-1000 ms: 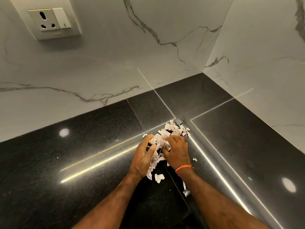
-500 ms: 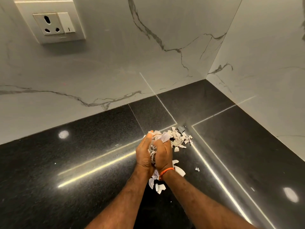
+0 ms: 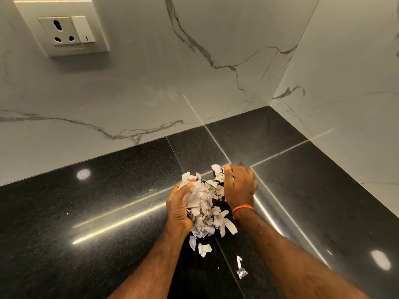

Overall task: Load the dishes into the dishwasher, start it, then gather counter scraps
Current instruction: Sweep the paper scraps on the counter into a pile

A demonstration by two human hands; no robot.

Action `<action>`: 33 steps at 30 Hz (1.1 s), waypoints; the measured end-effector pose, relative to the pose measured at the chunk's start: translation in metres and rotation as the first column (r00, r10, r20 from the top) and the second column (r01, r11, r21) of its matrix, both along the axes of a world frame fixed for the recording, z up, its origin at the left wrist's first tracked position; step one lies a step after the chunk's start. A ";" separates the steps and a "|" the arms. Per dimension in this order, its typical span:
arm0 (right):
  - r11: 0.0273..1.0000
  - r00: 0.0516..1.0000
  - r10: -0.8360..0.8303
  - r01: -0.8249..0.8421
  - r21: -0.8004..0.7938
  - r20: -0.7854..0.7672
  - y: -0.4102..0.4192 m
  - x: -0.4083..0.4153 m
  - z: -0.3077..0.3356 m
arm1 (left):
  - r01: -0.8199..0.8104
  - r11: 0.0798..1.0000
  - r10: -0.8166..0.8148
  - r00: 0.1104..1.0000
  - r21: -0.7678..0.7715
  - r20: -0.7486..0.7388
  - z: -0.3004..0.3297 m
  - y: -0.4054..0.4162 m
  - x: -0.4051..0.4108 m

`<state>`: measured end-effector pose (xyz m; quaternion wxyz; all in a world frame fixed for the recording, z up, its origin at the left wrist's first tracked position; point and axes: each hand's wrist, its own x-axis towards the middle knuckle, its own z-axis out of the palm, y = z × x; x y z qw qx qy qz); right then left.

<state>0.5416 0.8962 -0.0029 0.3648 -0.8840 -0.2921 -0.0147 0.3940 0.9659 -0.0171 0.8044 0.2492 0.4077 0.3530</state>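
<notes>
A heap of torn white paper scraps (image 3: 203, 203) lies on the black granite counter (image 3: 86, 212). My left hand (image 3: 179, 208) cups the heap from the left, fingers curled into it and holding a bunch. My right hand (image 3: 238, 186), with an orange band at the wrist, presses against the far right side of the heap, fingers curled over the scraps there. A few loose scraps (image 3: 204, 249) lie just below the heap. A crumpled silvery bit (image 3: 241, 272) and a thin white strip rest nearer to me.
The counter ends in a corner with white marbled walls (image 3: 194, 72) behind and to the right. A wall socket with a switch (image 3: 67, 31) sits high on the back wall at the left. Bright ceiling lights reflect off the polished stone.
My hands were pressed together around the scraps; now the right hand has reached out to the far right of the heap while the left keeps holding its bunch.
</notes>
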 end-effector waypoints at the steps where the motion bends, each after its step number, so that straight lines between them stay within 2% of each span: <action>1: 0.997 1.000 0.024 -0.024 -0.077 -0.002 0.000 0.012 -0.006 | -0.003 1.000 0.003 1.000 0.008 -0.019 0.000 0.000 -0.001; 3: 0.968 0.993 0.104 -0.115 -0.225 -0.057 0.002 0.026 -0.019 | -0.022 1.000 0.023 0.998 0.021 -0.058 -0.003 -0.001 0.000; 5: 0.944 0.972 0.183 -0.215 -0.251 -0.145 0.007 0.026 -0.030 | -0.046 0.999 0.048 0.995 0.027 -0.086 -0.001 -0.003 0.006; 11: 0.940 0.897 0.340 -0.311 0.143 -0.281 -0.003 -0.021 -0.025 | -0.060 0.998 0.064 0.990 0.037 -0.123 0.008 -0.011 0.019; 14: 0.933 0.817 0.297 -0.139 0.331 -0.495 0.002 -0.033 -0.026 | -0.076 0.997 0.075 0.990 0.002 -0.119 0.005 -0.011 0.026; 18: 0.854 0.637 0.341 0.098 0.511 -0.692 0.017 -0.054 -0.020 | -0.107 0.990 0.101 0.992 -0.087 -0.078 0.008 -0.013 0.037; 21: 0.773 0.519 0.311 0.349 0.529 -0.796 0.023 -0.060 -0.006 | -0.140 0.980 0.136 0.990 -0.139 -0.037 0.015 -0.014 0.041; 24: 0.677 0.442 0.326 0.508 0.533 -0.836 0.027 -0.059 0.009 | -0.148 0.985 0.145 0.989 -0.087 -0.039 0.030 -0.013 0.041; 28: 0.632 0.383 0.369 0.564 0.531 -0.847 0.031 -0.065 0.033 | -0.150 0.987 0.149 0.989 -0.054 -0.014 0.046 -0.008 0.037; 33: 0.614 0.368 0.422 0.556 0.560 -0.829 0.031 -0.078 0.056 | -0.146 0.988 0.147 0.989 -0.039 0.018 0.069 -0.010 0.024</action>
